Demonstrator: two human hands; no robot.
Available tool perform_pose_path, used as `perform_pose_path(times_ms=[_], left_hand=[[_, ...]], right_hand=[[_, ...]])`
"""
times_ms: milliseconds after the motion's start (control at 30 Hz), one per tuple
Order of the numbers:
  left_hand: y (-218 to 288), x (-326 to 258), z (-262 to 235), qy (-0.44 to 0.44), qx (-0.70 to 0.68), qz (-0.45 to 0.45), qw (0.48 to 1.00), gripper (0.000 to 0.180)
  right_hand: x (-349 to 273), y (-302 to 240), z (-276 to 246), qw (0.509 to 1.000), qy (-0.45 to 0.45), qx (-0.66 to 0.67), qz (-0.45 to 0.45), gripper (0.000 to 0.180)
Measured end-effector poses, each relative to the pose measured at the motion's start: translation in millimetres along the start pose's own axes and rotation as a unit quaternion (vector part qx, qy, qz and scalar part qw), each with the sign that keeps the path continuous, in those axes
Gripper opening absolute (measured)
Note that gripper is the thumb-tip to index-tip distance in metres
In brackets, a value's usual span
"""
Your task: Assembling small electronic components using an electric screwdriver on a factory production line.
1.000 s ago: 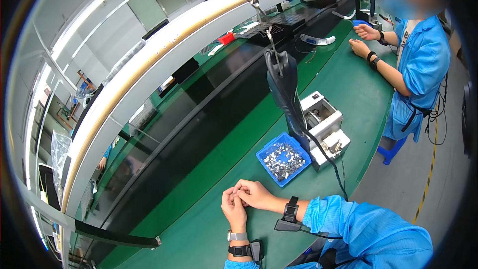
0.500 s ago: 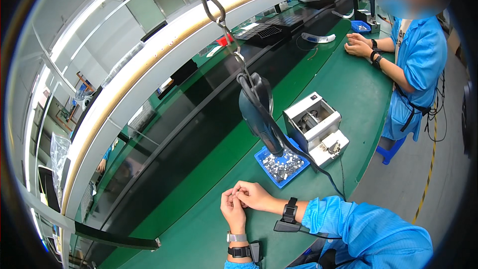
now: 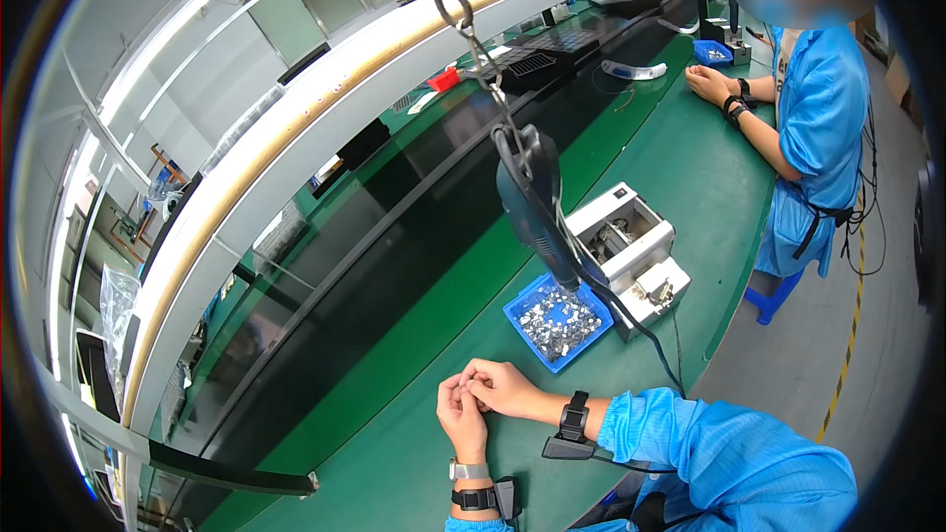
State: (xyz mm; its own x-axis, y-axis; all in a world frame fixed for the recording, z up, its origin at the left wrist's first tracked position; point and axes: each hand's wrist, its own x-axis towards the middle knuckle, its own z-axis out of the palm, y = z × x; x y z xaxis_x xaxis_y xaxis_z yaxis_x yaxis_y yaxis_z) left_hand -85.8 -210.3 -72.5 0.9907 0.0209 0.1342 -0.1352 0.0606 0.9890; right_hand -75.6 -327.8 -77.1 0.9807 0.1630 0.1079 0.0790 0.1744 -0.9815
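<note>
Firstly, a blue tray (image 3: 560, 318) lies on the green table (image 3: 680, 177), and it is full of small grey metal parts. Just beside it, on its right, stands a white box (image 3: 631, 248) with an open top; some small parts sit inside, but I cannot tell their kind. A black tool (image 3: 529, 199) hangs on a chain above the tray and hides its far corner.

Near the front edge of the table the two hands meet. The left hand (image 3: 461, 419) is upright, with the palm turned to the right. The right hand (image 3: 505, 389) comes from the right side, with a black band at the wrist. Their fingers (image 3: 475, 381) are pressed together at the tips and seem to pinch a very small part, too small to see clearly. The hands are near the tray but apart from it.

Far away, another person in a blue coat rests both hands on the table.
</note>
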Motion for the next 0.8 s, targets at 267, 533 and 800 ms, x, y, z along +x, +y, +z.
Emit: perform_pose_path(times_ms=[267, 533, 800], left_hand=[[-2.4, 1.0, -2.5, -0.006, -0.003, -0.005, 1.000, 0.012], [0.0, -0.4, -1.0, -0.006, -0.004, -0.005, 1.000, 0.012], [-0.2, 0.1, -1.9, -0.001, 0.007, 0.000, 1.000, 0.012]], right_hand=[[0.0, 0.8, 1.1, 1.000, -0.002, 0.002, 0.002, 0.008], [0.2, 4.7, 0.5, 1.000, 0.002, -0.006, -0.012, 0.008], [0.8, 4.6, 3.1, 1.000, 0.010, 0.012, -0.012, 0.008]])
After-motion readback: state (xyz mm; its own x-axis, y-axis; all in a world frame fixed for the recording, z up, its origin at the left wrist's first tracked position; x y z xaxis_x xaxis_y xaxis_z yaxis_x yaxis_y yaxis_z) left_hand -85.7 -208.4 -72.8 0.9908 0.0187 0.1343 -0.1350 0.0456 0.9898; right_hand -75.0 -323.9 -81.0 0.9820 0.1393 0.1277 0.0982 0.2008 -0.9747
